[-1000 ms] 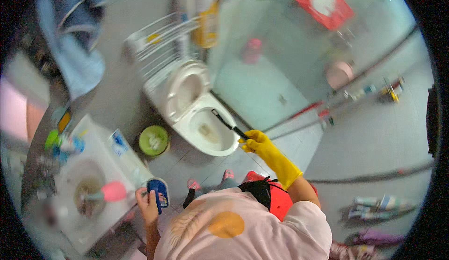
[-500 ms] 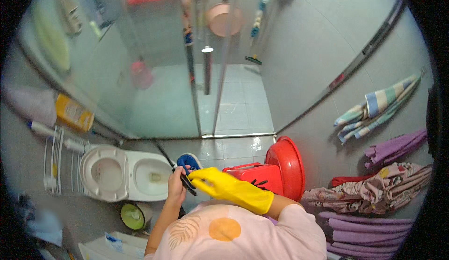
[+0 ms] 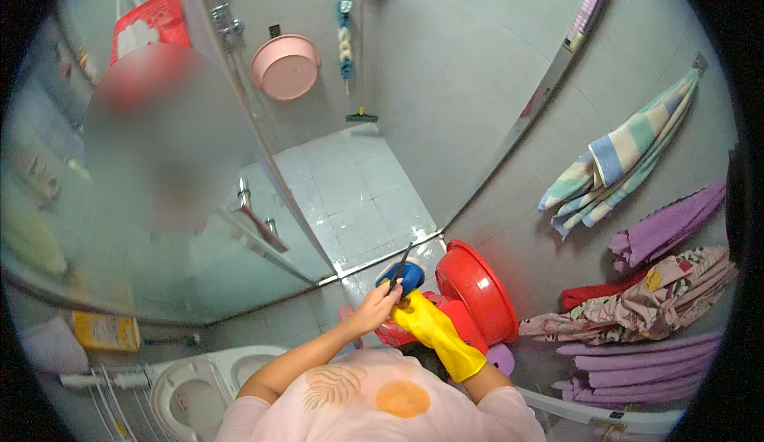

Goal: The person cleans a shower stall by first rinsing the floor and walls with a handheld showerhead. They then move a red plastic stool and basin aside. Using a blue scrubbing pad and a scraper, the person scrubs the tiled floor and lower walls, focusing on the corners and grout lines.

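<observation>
Both hands meet at the blue bottle (image 3: 408, 276) low in the middle of the view. The left hand (image 3: 372, 308), bare, has its grip closed on the bottle's near side; the right hand (image 3: 417, 315), in a yellow rubber glove, clamps the dark thin brush handle (image 3: 401, 264), which stands tilted up past the bottle.

Progress, judged from how things lie: brush and bottle are brought together over the floor, not over the toilet (image 3: 203, 382), whose lid is up at lower left. Whether the cap is off cannot be told.

Around: red basin (image 3: 477, 291) leaning on the wall just beside the hands, a red stool half hidden under them. Glass shower door (image 3: 239, 227) ahead, pink basin (image 3: 285, 66) hung inside. Towels (image 3: 621, 155) and folded cloths crowd the right wall. Standing room is tight.
</observation>
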The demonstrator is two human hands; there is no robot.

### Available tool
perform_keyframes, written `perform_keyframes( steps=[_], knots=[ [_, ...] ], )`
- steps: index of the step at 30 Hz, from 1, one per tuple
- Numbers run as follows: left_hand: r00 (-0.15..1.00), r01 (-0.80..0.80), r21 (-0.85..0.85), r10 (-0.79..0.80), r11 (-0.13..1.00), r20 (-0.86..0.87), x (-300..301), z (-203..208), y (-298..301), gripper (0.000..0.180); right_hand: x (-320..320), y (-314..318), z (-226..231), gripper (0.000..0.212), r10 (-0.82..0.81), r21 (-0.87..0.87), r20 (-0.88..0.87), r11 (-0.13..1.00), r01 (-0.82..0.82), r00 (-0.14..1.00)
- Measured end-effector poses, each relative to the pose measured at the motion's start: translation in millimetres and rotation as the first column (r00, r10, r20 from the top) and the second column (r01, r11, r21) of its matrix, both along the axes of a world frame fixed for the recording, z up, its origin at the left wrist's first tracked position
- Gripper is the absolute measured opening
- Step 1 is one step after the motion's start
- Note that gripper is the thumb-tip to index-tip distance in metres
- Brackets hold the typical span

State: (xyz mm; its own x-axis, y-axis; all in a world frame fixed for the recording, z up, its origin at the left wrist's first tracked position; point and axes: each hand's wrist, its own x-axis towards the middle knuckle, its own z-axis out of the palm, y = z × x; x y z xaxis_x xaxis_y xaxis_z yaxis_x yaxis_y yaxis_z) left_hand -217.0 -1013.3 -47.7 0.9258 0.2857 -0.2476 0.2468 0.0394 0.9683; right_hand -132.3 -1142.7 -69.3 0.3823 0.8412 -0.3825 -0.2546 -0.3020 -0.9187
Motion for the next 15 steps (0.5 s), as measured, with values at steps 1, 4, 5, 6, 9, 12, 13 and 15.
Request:
perform_keyframes(
  steps=[1, 4, 5, 6, 9, 12, 13, 15],
  knots=[
    [0.999, 0.018, -0.045, -0.017, 0.999, 0.027, 10.6, -1.3, 7.7, 0.029, 9.5, 8.2, -4.2, 0.029, -0.045, -0.006, 0.041, 0.999, 0.045, 0.998],
    [0.995, 0.097, -0.065, -0.095, 0.993, 0.031, 36.0, -12.8, 36.6, 0.032, 30.8, 23.4, -7.6, 0.021, -0.236, -0.025, -0.063, 0.972, 0.235, 0.970],
    [0.993, 0.115, -0.057, -0.115, 0.992, 0.012, 42.7, -15.2, 44.1, 0.033, 37.4, 33.9, 25.1, 0.019, -0.176, -0.221, 0.066, 0.957, 0.186, 0.982],
    [0.997, 0.027, -0.053, -0.023, 0.998, 0.073, 52.9, -14.5, 51.8, 0.035, 48.1, 45.3, 24.7, 0.020, -0.240, -0.103, 0.096, 0.963, 0.250, 0.966],
    [0.976, -0.161, -0.065, 0.169, 0.985, 0.136, 78.3, -10.0, 79.3, 0.034, 72.0, 60.6, 26.3, 0.021, -0.455, -0.004, 0.138, 0.888, 0.459, 0.880],
    [0.990, -0.140, -0.039, 0.139, 0.989, -0.032, 90.4, -6.2, 106.9, 0.029, 102.1, 74.5, 39.5, 0.023, -0.264, -0.019, 0.482, 0.950, 0.311, 0.836],
    [0.990, -0.143, 0.007, 0.143, 0.990, -0.003, 100.0, -3.8, 107.9, 0.029, 112.2, 82.6, 33.7, 0.023, -0.163, -0.075, 0.612, 0.962, 0.262, 0.774],
    [0.987, -0.148, 0.095, 0.142, 0.984, 0.072, 123.8, 0.9, 106.0, 0.031, 135.1, 101.9, 7.6, 0.023, 0.001, -0.045, 0.750, 0.998, 0.050, 0.662]
  ],
)
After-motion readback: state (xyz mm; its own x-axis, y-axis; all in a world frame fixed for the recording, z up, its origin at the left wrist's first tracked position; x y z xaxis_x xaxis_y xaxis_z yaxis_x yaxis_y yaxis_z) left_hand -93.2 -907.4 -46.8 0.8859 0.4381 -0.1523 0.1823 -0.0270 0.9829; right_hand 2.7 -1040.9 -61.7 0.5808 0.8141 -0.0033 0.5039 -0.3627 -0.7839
